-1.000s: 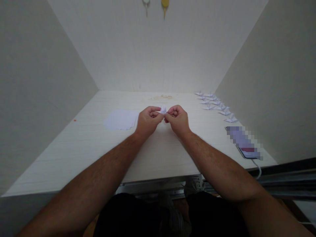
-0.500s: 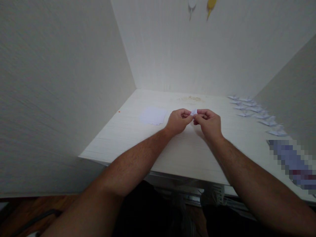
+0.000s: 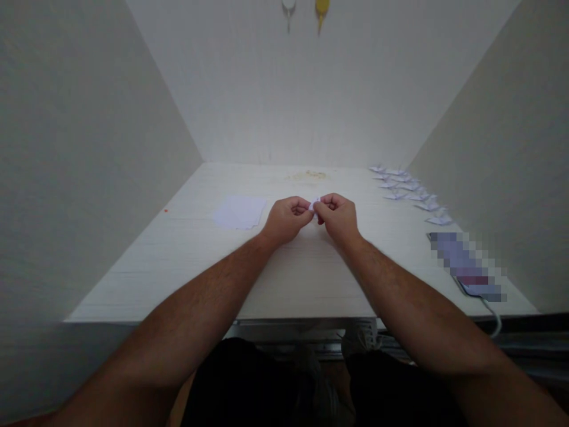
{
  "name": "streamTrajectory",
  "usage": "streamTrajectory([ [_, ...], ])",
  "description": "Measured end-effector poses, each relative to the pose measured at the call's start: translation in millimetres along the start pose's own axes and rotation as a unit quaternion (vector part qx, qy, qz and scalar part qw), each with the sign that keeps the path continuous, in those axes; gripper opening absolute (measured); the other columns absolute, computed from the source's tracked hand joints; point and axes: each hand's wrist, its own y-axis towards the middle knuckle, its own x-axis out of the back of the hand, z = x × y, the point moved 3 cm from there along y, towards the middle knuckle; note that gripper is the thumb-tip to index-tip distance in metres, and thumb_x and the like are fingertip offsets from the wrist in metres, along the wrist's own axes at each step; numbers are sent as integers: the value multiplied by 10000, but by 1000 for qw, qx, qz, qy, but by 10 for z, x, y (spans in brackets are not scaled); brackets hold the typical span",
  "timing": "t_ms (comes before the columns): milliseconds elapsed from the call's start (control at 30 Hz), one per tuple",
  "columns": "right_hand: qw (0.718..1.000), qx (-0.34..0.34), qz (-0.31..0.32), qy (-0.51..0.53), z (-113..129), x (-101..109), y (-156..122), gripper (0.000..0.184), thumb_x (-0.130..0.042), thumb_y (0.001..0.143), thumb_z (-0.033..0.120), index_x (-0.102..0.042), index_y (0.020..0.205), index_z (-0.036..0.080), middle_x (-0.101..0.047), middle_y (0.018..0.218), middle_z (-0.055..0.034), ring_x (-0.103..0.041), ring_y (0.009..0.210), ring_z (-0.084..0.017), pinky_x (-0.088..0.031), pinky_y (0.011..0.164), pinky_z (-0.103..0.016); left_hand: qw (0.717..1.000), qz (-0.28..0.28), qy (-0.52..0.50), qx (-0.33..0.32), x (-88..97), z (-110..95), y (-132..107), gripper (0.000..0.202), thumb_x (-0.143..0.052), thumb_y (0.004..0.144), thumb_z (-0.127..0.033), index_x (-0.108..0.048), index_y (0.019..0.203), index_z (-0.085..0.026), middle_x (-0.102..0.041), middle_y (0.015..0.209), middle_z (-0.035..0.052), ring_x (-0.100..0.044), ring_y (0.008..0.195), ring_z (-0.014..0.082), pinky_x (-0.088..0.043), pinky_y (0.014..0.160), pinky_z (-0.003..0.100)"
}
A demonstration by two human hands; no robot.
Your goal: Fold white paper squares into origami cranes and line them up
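Observation:
Between my two hands is a small piece of folded white paper [image 3: 315, 206], held just above the white tabletop. My left hand [image 3: 290, 218] pinches its left side with thumb and fingertips. On the other side, my right hand [image 3: 338, 214] grips it with thumb and index finger, and the other fingers curl in. Fingers cover most of the paper, so its exact shape is hidden. Left of my hands lies a stack of white paper sheets [image 3: 240, 212]. Several folded paper cranes [image 3: 413, 191] stand in rows at the back right.
A blurred-out phone-like device [image 3: 464, 264] with a pale cable [image 3: 494, 317] lies at the right of the white table [image 3: 186, 279]. Walls enclose the table at left, back and right. A white hook [image 3: 288, 7] and a yellow hook [image 3: 322, 8] hang on the back wall.
The camera view has turned to the right, so everything appears shifted left. My right thumb has moved across the folded paper, covering more of it. Both hands keep their hold.

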Motion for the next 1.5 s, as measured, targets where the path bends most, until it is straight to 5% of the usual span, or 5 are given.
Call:
streamTrajectory([
  [333,997,13,-57,-43,-34,49,51,206,-616,730,359,-597,629,180,-582,540,11,-496,475,-104,-388,472,-238,996,-36,87,8,49,21,2,109,-687,667,-240,-672,736,-157,-691,671,16,-605,582,117,-469,552,229],
  [633,998,38,6,-43,-100,-25,29,172,-613,646,220,-640,812,185,-615,602,30,-576,561,-123,-466,564,-249,994,-31,107,-5,52,-1,-14,118,-690,679,-261,-659,728,-158,-677,663,10,-585,581,109,-437,541,221],
  [967,993,50,-71,-74,-51,13,36,110,-608,732,311,-595,748,203,-607,603,22,-573,566,-129,-455,558,-250,979,-82,185,-30,101,-40,-31,108,-667,703,-259,-682,770,-175,-668,661,-7,-580,583,112,-459,577,237],
  [1167,992,95,17,-80,-2,-63,-35,127,-643,736,308,-643,691,189,-618,592,20,-557,570,-121,-449,580,-252,966,-130,215,-67,140,-42,-25,121,-678,726,-265,-696,813,-184,-680,680,-6,-611,623,121,-498,634,249],
  [1500,997,69,4,-20,-14,-46,-16,194,-746,683,342,-656,744,181,-683,693,-9,-618,635,-126,-510,637,-266,968,-90,194,-131,104,-80,-39,172,-696,769,-257,-731,921,-185,-730,813,29,-629,680,115,-533,675,246],
])
